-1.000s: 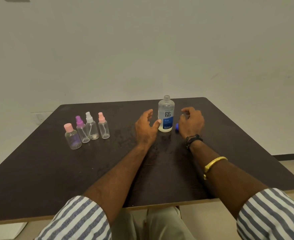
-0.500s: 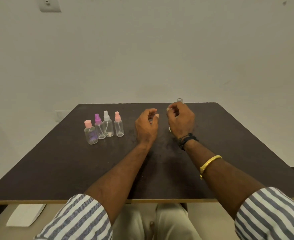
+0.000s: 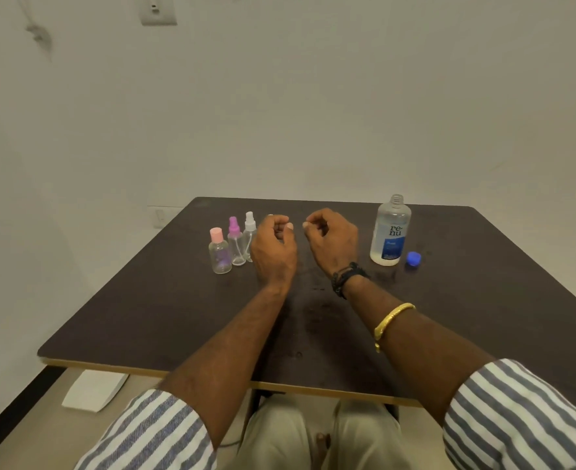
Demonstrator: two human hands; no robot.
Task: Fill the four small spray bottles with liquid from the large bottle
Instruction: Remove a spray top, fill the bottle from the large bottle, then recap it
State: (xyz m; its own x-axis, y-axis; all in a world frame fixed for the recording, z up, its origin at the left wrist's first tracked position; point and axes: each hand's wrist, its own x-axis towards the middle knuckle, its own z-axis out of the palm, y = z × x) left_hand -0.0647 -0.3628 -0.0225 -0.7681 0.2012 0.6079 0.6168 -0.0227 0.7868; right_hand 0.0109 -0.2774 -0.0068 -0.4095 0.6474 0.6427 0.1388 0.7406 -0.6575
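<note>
The large clear bottle (image 3: 390, 232) with a blue label stands uncapped at the table's far right, its blue cap (image 3: 413, 258) lying beside it. At the far left stand a pink-capped small bottle (image 3: 219, 256), a purple spray bottle (image 3: 235, 244) and a white spray bottle (image 3: 249, 228), all looking empty. My left hand (image 3: 273, 245) hovers just right of them with loosely curled fingers and hides the fourth small bottle. My right hand (image 3: 330, 242) is beside it, also loosely curled with nothing in it, well left of the large bottle.
The dark table (image 3: 144, 317) has a light wooden front edge close to my lap. A white sheet (image 3: 93, 390) lies on the floor at the left. A plain wall stands right behind the table.
Both hands have moved left, away from the large bottle and over toward the small bottles. The right hand no longer covers the large bottle, and the view has swung left.
</note>
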